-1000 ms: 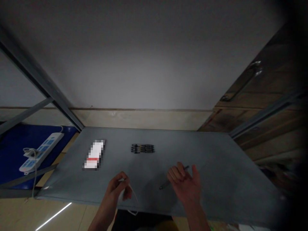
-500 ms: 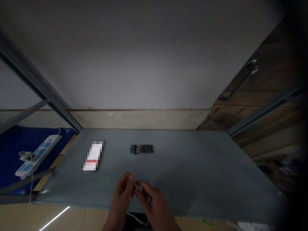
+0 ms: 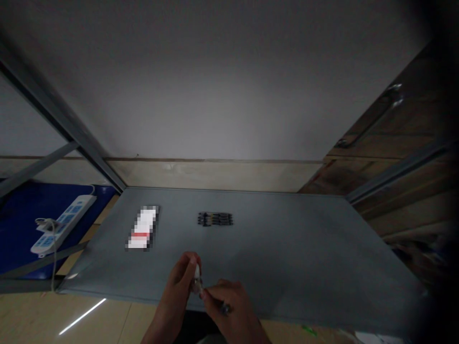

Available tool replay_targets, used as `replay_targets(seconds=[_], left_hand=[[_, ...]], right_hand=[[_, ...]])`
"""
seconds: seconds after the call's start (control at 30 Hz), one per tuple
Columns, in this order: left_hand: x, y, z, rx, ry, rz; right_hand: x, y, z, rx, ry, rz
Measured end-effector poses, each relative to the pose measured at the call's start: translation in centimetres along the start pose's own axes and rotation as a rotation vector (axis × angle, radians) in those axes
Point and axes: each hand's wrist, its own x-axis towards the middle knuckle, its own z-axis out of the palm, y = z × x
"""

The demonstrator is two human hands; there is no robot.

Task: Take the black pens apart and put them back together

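White item sits between the left hand and the right hand, pinched by both, presumably for steadiness, while dark pens lie beyond them, apparently leaving room.

Spreads beneath and beyond left hand and right hand as a flat grey rectangular tabletop. Bears, ahead and slightly right of the left hand, a compact row of slim black pens; ahead and leftward, a blurred-out, red-banded white oblong.
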Motion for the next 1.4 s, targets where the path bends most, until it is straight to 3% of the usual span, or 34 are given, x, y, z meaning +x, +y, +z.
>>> replay_targets(seconds=[0.13,0.53,1.1,1.27,1.4], left_hand=[[0.3,0.1,0.1,0.002,-0.060,0.088],[0.3,1.2,-0.1,0.120,-0.067,0.104],[0.8,0.5,-0.2,0.298,0.010,0.175],[1.0,0.1,-0.4,0.433,0.026,0.218],[1.1,0.0,-0.6,0.497,0.030,0.206]], right_hand=[[0.1,0.3,0.0,-0.088,0.045,-0.022],[0.3,0.9,-0.1,-0.304,0.013,-0.095],[0.3,1.3,0.5,-0.364,-0.008,-0.181],[0.1,1.2,0.9,-0.337,-0.028,-0.146],[0.2,0.5,0.8,-0.423,-0.155,-0.057]])
